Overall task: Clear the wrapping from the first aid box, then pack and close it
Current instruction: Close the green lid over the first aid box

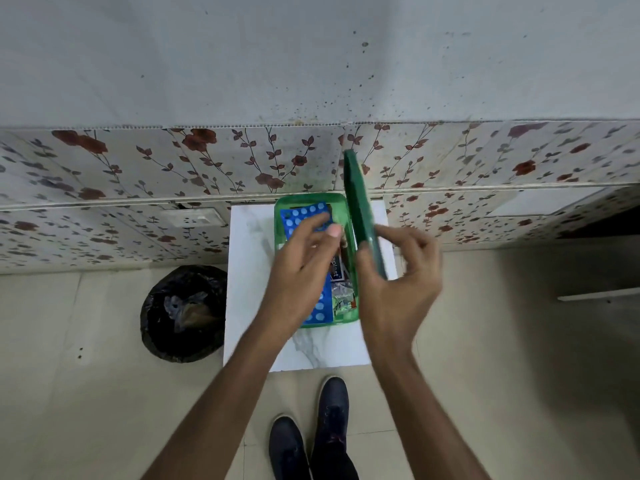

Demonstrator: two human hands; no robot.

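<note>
**Green first aid box open on the bench, lid held on edge**

A floral-patterned wall panel (138,168) runs across the middle of the frame, with pale floor tiles (86,393) filling the lower part. At centre stands a small white bench (325,351) with a marbled top. To its lower left sits a bin (183,313) lined with a black bag, crumpled wrapping inside it.

The first aid box (313,199) rests on the bench, at the centre of the frame, its green tray open. Its darker green lid (358,202) stands nearly on edge along the tray's right side. The right hand (398,289) grips the lid's lower end, fingers curled around it. The left hand (301,275) hovers over the tray with fingers loosely spread, blurred; whether it touches anything I cannot tell.

Inside the tray lie blue blister packs (301,216), a dark plaster packet (337,270) and a crinkled foil sachet (343,299). Two dark shoes (311,431) show at bottom centre.
</note>
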